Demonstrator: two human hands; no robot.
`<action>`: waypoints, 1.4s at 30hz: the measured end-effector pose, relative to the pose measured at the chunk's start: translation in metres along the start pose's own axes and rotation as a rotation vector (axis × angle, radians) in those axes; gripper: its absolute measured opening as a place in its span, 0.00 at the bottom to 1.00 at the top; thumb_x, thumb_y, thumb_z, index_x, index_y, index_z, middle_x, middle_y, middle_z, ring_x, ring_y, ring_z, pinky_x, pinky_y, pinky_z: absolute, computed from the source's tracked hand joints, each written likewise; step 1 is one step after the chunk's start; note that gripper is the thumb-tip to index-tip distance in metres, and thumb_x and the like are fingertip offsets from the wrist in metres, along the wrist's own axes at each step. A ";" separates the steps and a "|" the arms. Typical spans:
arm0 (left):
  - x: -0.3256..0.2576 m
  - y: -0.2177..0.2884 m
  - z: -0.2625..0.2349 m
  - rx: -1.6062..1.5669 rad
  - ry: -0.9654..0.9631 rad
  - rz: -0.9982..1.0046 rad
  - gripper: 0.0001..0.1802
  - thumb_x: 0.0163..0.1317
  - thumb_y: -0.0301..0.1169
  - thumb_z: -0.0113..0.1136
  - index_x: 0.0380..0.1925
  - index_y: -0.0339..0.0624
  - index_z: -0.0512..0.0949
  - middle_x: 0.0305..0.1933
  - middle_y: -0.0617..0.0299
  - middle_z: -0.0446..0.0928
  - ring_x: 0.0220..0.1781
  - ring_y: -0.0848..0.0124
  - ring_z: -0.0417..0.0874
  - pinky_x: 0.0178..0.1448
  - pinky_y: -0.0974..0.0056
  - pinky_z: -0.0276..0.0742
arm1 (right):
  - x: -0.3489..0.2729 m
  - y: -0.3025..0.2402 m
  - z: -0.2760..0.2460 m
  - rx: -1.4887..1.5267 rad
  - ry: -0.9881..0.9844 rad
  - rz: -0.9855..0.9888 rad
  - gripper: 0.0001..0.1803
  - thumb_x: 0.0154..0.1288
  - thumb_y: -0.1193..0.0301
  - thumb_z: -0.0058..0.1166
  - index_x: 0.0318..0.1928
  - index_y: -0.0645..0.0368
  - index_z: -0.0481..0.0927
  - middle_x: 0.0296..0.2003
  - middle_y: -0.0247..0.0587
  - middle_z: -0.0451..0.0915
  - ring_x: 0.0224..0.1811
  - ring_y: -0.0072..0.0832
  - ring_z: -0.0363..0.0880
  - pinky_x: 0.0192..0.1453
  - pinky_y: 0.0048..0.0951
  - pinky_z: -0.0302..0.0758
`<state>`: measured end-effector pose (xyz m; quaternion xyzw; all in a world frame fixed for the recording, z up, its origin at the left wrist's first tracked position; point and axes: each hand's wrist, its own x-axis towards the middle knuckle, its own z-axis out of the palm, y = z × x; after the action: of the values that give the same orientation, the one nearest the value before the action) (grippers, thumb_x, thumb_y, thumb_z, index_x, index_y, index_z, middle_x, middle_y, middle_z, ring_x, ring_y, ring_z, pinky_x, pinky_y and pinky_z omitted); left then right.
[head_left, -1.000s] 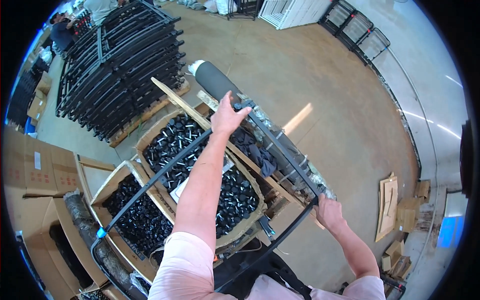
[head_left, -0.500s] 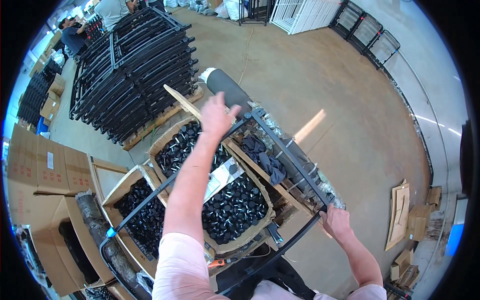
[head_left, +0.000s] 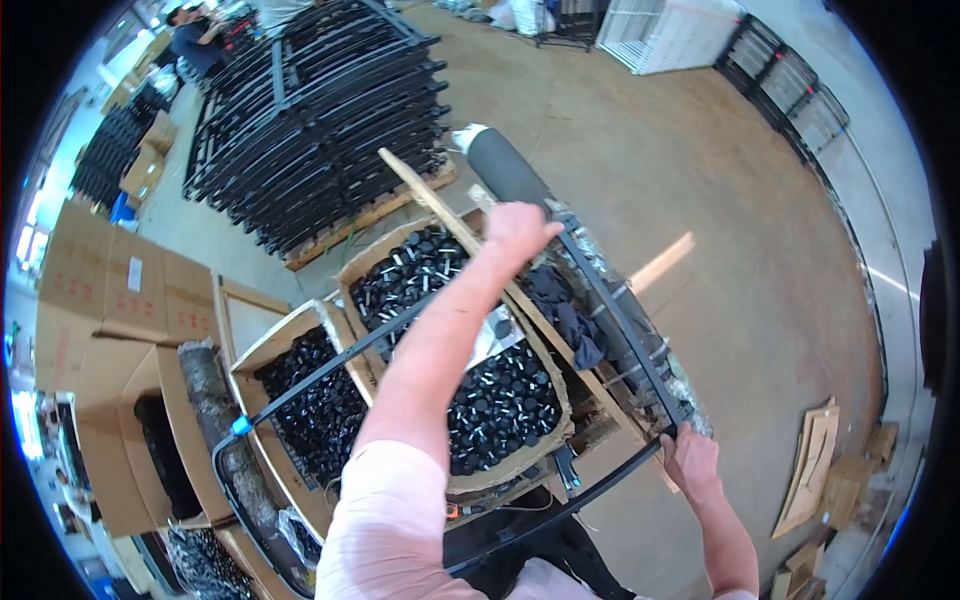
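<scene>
At 4 o'clock, the right hand (head_left: pixel 692 462) grasps the near corner of the black frame (head_left: pixel 634 340), which spans the centre above boxed black-capped bolts (head_left: pixel 505 405), apparently kept within arm's reach. Near 12:30, the left hand (head_left: pixel 520 232) curls over the far corner; whether it grips, I cannot tell. That wide spacing probably steadies the short end, which faces 2 o'clock; the long axis runs 8 to 2.

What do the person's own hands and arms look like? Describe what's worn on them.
The left hand and right hand are ungloved, with no watch or band visible at either wrist. The left sleeve is pale pink, short, ending near the elbow.
</scene>
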<state>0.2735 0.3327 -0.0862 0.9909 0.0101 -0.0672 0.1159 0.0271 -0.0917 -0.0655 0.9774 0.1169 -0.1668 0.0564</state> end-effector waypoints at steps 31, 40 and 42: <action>-0.046 -0.211 0.083 -0.057 0.089 -0.258 0.32 0.59 0.34 0.77 0.63 0.52 0.74 0.66 0.47 0.71 0.71 0.44 0.74 0.70 0.48 0.81 | 0.005 -0.013 0.006 -0.106 -0.006 0.029 0.22 0.75 0.57 0.55 0.41 0.68 0.80 0.24 0.56 0.85 0.28 0.53 0.87 0.34 0.50 0.82; -0.055 -0.236 0.106 -0.167 0.156 -0.194 0.12 0.69 0.28 0.64 0.50 0.48 0.75 0.55 0.50 0.78 0.56 0.46 0.84 0.62 0.47 0.81 | 0.004 -0.014 0.005 -0.052 0.023 0.035 0.20 0.74 0.57 0.57 0.39 0.66 0.78 0.24 0.58 0.84 0.29 0.56 0.87 0.36 0.54 0.82; -0.051 -0.234 0.105 -0.163 0.154 -0.196 0.14 0.69 0.27 0.62 0.52 0.48 0.75 0.55 0.49 0.78 0.57 0.45 0.84 0.62 0.46 0.81 | 0.004 -0.013 0.008 -0.045 0.019 0.048 0.20 0.73 0.57 0.58 0.39 0.66 0.78 0.25 0.59 0.85 0.30 0.58 0.87 0.37 0.54 0.83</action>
<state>0.2008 0.5354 -0.2340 0.9747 0.1211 -0.0010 0.1879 0.0246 -0.0794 -0.0753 0.9799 0.0976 -0.1535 0.0815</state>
